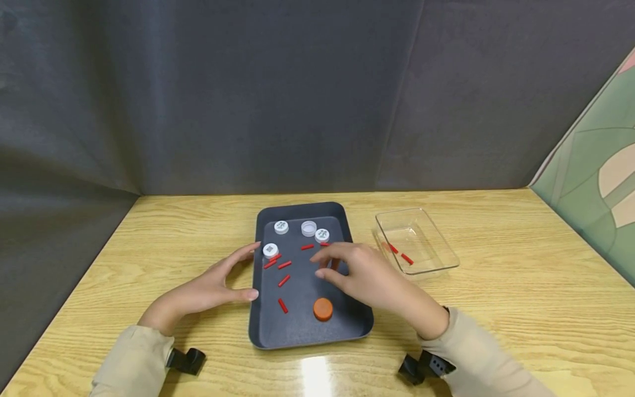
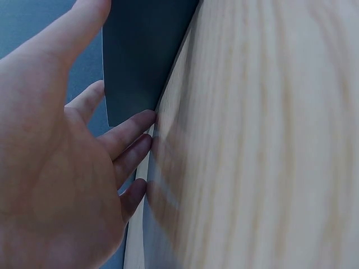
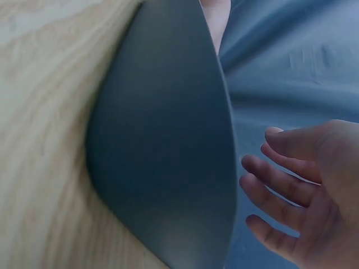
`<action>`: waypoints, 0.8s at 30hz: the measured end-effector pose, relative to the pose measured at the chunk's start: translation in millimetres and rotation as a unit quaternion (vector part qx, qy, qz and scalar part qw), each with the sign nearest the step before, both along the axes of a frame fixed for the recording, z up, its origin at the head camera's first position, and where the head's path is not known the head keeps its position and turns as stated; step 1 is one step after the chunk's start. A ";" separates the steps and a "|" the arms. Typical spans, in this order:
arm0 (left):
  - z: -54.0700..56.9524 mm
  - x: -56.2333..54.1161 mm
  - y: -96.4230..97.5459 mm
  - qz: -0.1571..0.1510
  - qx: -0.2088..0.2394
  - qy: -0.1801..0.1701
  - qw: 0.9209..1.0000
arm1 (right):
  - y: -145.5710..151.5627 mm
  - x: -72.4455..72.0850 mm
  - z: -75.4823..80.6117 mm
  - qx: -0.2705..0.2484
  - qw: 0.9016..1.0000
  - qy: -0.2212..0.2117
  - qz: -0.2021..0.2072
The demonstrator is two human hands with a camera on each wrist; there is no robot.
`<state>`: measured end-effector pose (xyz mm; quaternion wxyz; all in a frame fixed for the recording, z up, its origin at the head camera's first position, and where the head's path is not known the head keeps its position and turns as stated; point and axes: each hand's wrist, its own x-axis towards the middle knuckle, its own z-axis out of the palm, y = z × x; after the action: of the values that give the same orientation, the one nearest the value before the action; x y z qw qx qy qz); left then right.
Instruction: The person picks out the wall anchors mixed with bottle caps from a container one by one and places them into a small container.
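Observation:
A dark grey tray [image 1: 302,332] lies on the table. My left hand [image 1: 210,286] is at its left side, thumb and fingers spread along the rim; in the left wrist view the fingertips [image 2: 147,116] are by the tray's outer wall. Above the tray's right half hovers my right hand [image 1: 364,270], thumb and forefinger apart, nothing visible between them. Several short red sticks lie loose in the tray, one red stick [image 1: 284,280] near the middle. An orange cap [image 1: 323,309] sits toward the near end. At the far end are white caps with printed tops, including one white cap [image 1: 281,227], and a hollow-side-up white cap [image 1: 308,228].
Right of the tray stands a clear rectangular container [image 1: 429,271] holding red sticks [image 1: 407,259]. A dark curtain [image 1: 297,110] rises behind the wooden table [image 1: 521,259]. Each wrist wears a black camera mount [image 1: 187,361].

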<state>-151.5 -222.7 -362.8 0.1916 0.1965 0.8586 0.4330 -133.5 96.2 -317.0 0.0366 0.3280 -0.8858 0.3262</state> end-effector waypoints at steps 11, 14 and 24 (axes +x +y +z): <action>-1.1 -0.8 -0.8 -0.002 0.002 -0.004 1.000 | -11.3 6.9 -5.1 0.014 0.999 -0.027 0.016; -1.6 -1.1 -0.4 0.001 0.001 -0.007 1.000 | -13.4 7.0 -6.2 0.015 0.999 -0.030 0.020; -2.3 -2.3 -0.6 -0.001 0.004 -0.011 1.000 | -29.7 6.9 -9.7 0.036 0.997 -0.033 0.053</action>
<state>-153.8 -223.3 -365.1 0.2009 0.1932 0.8547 0.4380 -126.6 66.5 -326.6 -0.0217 0.3652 -0.8789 0.3061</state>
